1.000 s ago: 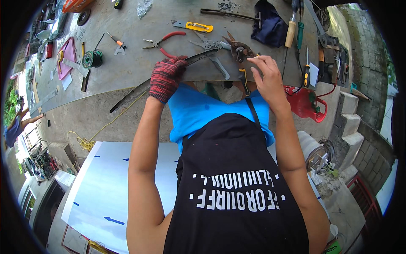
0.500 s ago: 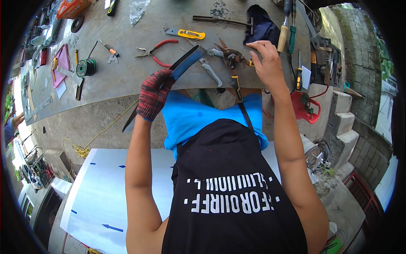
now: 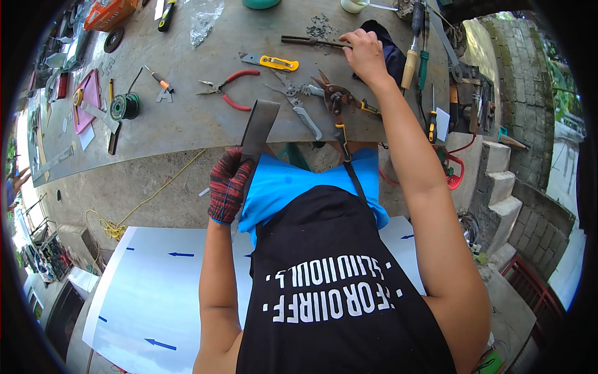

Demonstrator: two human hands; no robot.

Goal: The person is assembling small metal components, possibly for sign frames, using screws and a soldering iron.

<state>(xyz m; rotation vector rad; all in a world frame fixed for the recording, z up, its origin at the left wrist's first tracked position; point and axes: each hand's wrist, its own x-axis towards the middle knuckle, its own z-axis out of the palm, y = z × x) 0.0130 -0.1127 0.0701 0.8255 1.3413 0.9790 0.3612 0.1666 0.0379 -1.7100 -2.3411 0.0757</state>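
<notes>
My left hand, in a red and black knitted glove, is closed around a flat dark metal strip. The strip stands up from the fist in front of the table's near edge. Bare and stretched far over the table, my right hand has its fingers curled onto the right end of a dark T-shaped metal rod. Its crosspiece is hidden by the hand. A dark blue cloth lies right beside these fingers. Small metal bits are scattered behind the rod.
On the metal table lie a yellow utility knife, red-handled pliers, tin snips, a grey-handled cutter and a wire spool. Screwdrivers and a soldering iron sit at the right. Yellow cord lies on the floor.
My right hand has gone forward from above the tin snips to the T-shaped rod. My left hand has drawn back toward me, turning the strip more upright. The view has tilted slightly.
</notes>
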